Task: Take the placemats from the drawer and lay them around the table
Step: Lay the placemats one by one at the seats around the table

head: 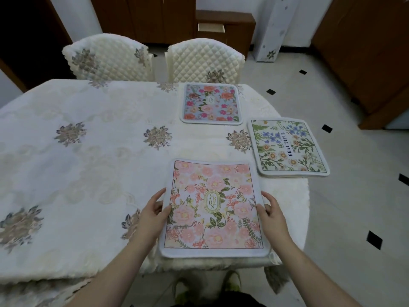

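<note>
The left hand (pixel 155 210) grips the left edge of the pink "GARDEN" placemat (pixel 213 207), thumb on top and fingers curled at its border; the right hand (pixel 271 212) holds the opposite edge the same way, thumb over the white border. The mat lies flat on the table (pixel 88 165) at its near side, its near edge reaching the table's near edge, where the cream tablecloth (pixel 93 120) drops over. Beyond it to the right, the green and blue "BEAUTIFUL" placemat (pixel 287 147) sits at the table's right edge, its outer corner jutting slightly past the rim over the floor (pixel 332 218). Farther back, the blue and red floral placemat (pixel 211 103) lies at the far edge, in front of the right-hand quilted chair (pixel 204 59). The three mats lie apart, with strips of cloth between them. The left stretch of the tabletop, in front of the other quilted chair (pixel 108 56), shows only embroidered flowers. Against the far wall a wooden cabinet (pixel 225 29) has its drawer (pixel 211 27) pulled open.
</note>
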Action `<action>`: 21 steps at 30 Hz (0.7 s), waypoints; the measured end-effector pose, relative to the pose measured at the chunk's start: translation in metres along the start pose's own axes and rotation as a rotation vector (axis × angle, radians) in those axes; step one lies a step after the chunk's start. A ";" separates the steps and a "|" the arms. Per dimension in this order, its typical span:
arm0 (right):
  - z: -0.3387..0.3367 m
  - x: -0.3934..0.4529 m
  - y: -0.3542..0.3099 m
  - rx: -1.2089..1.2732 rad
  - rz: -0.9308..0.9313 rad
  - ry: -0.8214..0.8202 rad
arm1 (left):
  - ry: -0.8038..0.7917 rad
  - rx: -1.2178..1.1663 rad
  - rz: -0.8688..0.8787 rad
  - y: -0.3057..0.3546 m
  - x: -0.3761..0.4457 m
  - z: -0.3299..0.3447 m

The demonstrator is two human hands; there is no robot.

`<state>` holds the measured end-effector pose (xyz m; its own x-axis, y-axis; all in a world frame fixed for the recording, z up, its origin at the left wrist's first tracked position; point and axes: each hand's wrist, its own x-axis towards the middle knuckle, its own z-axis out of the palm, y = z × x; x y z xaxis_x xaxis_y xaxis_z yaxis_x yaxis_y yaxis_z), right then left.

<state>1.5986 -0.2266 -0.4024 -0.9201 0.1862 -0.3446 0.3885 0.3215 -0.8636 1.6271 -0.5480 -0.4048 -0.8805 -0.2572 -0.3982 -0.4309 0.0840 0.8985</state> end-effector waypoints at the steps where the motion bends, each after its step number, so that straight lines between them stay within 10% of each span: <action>1: 0.001 0.002 0.004 -0.012 0.005 -0.008 | 0.006 0.005 -0.006 -0.004 0.001 0.002; 21: -0.022 0.046 0.043 -0.182 0.064 -0.051 | 0.093 0.417 0.058 -0.030 0.012 0.038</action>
<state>1.5742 -0.1844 -0.4469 -0.8929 0.1653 -0.4188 0.4443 0.4738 -0.7603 1.6220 -0.5171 -0.4441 -0.8922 -0.3247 -0.3140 -0.4412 0.4774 0.7599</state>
